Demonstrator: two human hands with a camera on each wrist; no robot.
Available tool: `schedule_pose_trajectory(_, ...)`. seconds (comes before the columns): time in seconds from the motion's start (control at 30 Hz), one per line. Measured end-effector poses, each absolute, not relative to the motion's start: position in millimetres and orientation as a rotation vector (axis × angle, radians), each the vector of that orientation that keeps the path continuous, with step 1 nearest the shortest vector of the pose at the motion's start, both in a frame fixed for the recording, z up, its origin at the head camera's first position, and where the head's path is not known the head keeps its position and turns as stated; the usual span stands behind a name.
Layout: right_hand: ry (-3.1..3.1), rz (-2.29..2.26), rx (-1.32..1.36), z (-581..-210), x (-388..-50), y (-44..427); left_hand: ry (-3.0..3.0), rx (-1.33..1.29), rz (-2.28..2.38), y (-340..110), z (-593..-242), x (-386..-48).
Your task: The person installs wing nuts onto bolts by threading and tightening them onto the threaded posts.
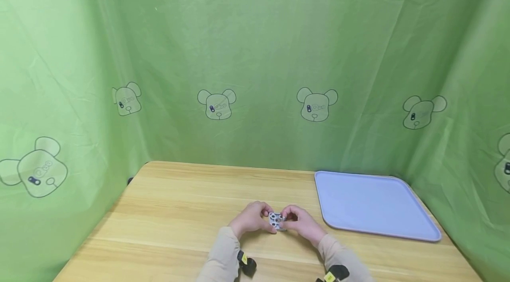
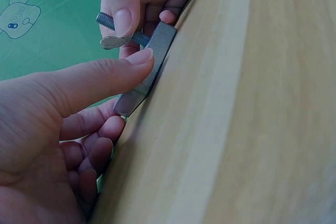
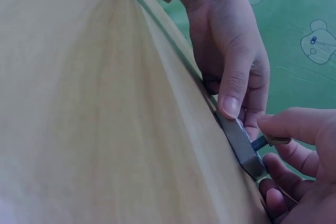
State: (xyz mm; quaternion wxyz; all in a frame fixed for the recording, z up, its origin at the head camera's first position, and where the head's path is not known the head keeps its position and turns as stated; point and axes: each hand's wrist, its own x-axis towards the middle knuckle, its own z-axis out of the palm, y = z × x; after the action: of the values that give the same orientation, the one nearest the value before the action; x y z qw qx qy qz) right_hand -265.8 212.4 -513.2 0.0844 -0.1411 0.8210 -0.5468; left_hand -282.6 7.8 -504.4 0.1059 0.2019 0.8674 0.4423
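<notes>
A small grey metal block (image 1: 274,217) with several round holes in its face lies between my hands, low over the table. My left hand (image 1: 253,219) grips its edge, the thumb (image 2: 128,69) pressing on one side and the fingers curled at the lower corner. In the right wrist view, my right hand (image 3: 310,166) pinches a bolt (image 3: 260,142) by its flat head. The bolt's threaded shank meets the block's face; how deep it sits is hidden. Another threaded length (image 2: 106,21) shows beside the right thumb; I cannot tell whether it belongs to the same bolt.
A light blue-purple tray (image 1: 378,204) lies on the wooden table (image 1: 167,220), right of my hands. Green curtains (image 1: 263,52) with bear drawings enclose the back and both sides. Black straps (image 1: 248,264) with yellow labels are on the wrists.
</notes>
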Motion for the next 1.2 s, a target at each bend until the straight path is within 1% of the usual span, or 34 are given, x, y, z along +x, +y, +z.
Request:
schedule_pose_trajectory(0.5,2.182,-1.73,-0.471,-513.4,-274.2,232.3,2.564,0.595,1.303,8.9,-503.8,-281.3)
schedule_pose_trajectory(1.0,2.26,-1.669,-0.504,-514.2,-272.3,228.6,2.551,0.594,1.314,9.1,-503.7,-281.8)
schedule_pose_trajectory(1.2,2.292,-1.651,-0.468,-511.8,-268.9,223.8,2.555,0.588,1.295,8.4,-501.9,-280.7)
